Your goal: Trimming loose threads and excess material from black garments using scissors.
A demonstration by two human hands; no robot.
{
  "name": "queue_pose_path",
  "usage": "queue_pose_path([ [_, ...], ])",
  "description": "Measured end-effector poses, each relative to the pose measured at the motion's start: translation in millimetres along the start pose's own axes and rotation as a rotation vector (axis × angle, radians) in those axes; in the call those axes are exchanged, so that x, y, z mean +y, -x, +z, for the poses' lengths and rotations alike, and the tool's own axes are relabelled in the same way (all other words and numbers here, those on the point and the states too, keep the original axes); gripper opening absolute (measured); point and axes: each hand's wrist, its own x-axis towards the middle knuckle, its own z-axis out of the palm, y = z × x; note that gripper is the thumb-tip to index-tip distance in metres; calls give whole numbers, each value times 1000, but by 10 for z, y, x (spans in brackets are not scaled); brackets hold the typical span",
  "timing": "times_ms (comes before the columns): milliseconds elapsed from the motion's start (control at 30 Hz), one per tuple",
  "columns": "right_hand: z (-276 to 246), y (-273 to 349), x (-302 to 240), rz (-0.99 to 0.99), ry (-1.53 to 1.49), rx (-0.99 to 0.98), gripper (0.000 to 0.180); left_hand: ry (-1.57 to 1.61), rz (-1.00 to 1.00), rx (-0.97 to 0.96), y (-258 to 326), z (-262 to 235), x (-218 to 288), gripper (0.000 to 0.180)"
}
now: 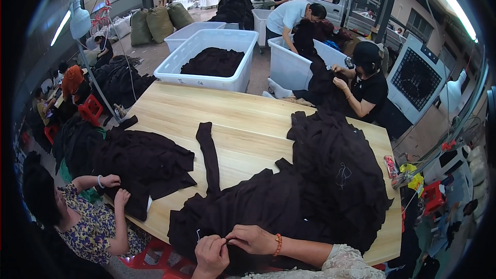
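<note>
My left hand [211, 256] and my right hand [253, 238] meet at the near edge of the wooden table [248, 119], both pinching the same fold of a dark brown garment [232, 209] that lies spread in front of me. An orange bead bracelet sits on my right wrist. One long sleeve [208, 152] of the garment stretches away across the table. A big heap of the same dark garments [336, 175] rises just right of my hands.
A person in a floral top [88, 227] at the left handles another dark pile [142, 163]. A person in black [367, 85] works at the far right corner. White plastic bins [206, 59] with dark cloth stand beyond the table. Red stools [90, 108] sit left.
</note>
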Motion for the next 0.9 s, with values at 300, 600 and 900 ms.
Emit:
queue_pose_path([
  [300,-75,24,55,64,-106,-199,17,126,-123,-62,102,19,51,21],
  [600,97,81,-121,103,156,37,13,-25,5,21,53,78,9,22],
  [900,208,119,-149,60,364,149,11,152,-248,107,174,174,107,12],
])
